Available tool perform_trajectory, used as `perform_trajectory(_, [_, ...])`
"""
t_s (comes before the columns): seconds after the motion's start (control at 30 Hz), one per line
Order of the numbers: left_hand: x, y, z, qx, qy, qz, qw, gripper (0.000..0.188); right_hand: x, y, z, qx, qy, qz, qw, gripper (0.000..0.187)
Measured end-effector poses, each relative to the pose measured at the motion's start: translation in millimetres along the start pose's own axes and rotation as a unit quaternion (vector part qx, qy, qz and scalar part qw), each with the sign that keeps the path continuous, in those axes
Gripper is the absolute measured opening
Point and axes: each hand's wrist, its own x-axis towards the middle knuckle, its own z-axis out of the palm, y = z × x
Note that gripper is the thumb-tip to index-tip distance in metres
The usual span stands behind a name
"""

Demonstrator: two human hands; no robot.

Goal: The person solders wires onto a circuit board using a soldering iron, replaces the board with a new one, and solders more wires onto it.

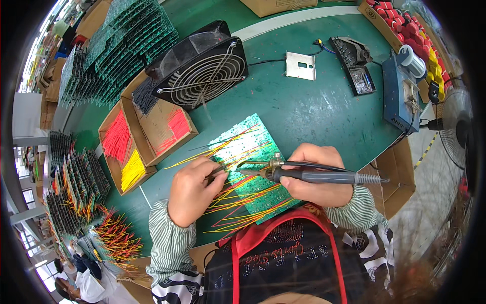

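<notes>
Sparkly lettering (292,252) crosses the black, red-edged apron (298,278) at the near side; a round dark mark (371,13) stands on the far-right cardboard box (383,26).

Green printed circuit board panel (263,142), lying flat and obliquely, its face dotted with small solder points and whitened by glare near the upper end. Thin red and yellow lead wires (228,203) cross the panel in rows, their loose ends splaying beyond its left edge. Soldering iron (324,176), grey-handled, with a slender metal guide tube (253,163): handle extending past the panel's right edge, tip directed leftward over its middle.
</notes>
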Motion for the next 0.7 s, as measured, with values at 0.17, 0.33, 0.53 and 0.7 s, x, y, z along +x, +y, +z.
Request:
perform_trajectory(0.17, [4.1,-5.5,1.2,-0.001,-0.004,0.03,1.0,0.012,1.9,-0.5,4.9,-0.002,0.008,0.009,1.0,0.017])
perform_trajectory(0.33, [6.4,-6.6,-0.1,-0.026,0.004,0.048,0.999,0.012,5.0,2.0,3.9,0.0,-0.005,0.007,1.0,0.017])
perform_trajectory(0.53, [6.6,-7.8,-3.0,-0.011,-0.035,0.013,0.999,0.011,5.9,2.2,1.8,0.005,-0.006,0.005,1.0,0.018])
perform_trajectory(0.7, [6.3,-0.4,-8.0,-0.002,-0.041,-0.009,0.999,0.012,0.4,-0.3,-6.3,-0.003,0.009,0.013,1.0,0.018])
